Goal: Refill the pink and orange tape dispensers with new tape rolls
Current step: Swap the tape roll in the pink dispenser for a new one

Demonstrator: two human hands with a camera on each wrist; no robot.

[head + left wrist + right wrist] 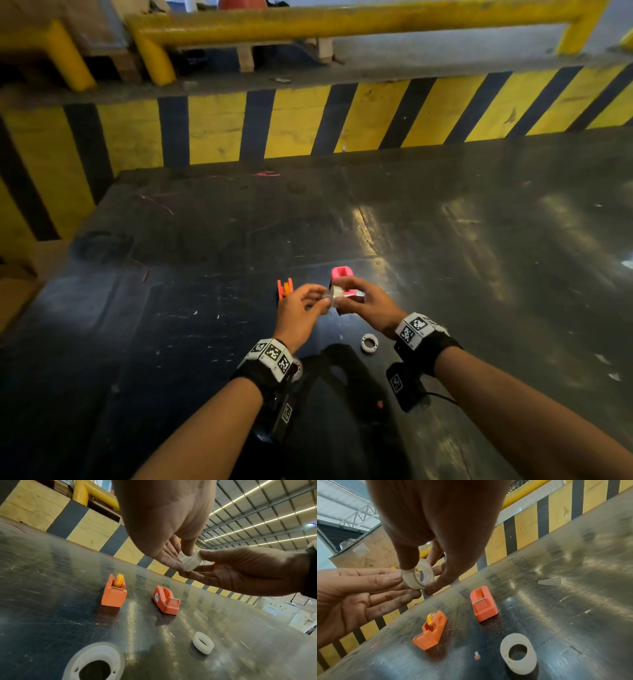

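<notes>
Ahead, the dark table (445,240) runs wide to the right and toward the striped yellow-and-black barrier (219,130) at its far edge, with a yellow rail (342,20) above that; the left edge of the table falls away beside more striping. Both hands hover above the near middle of the surface, clear of it. The right hand (370,301) pinches a clear tape roll (418,574) between thumb on top and fingertips beneath, roll held on edge so its hollow core shows. The left hand (298,315) meets the same roll with thumb and fingertips on its rim, the other fingers loosely spread. Below and beyond the hands stand the two dispensers, apart from each other: the orange dispenser (114,593) on the left with a yellow roll (119,580) seated in it, and the pink dispenser (165,600) on the right with its cradle bare. Nearer the person lie a white ring (203,644) by the right wrist and a larger white ring (96,661) under the left wrist. Scratches and small scraps mark the glossy tabletop; a ribbed roof with strip lights shows overhead
</notes>
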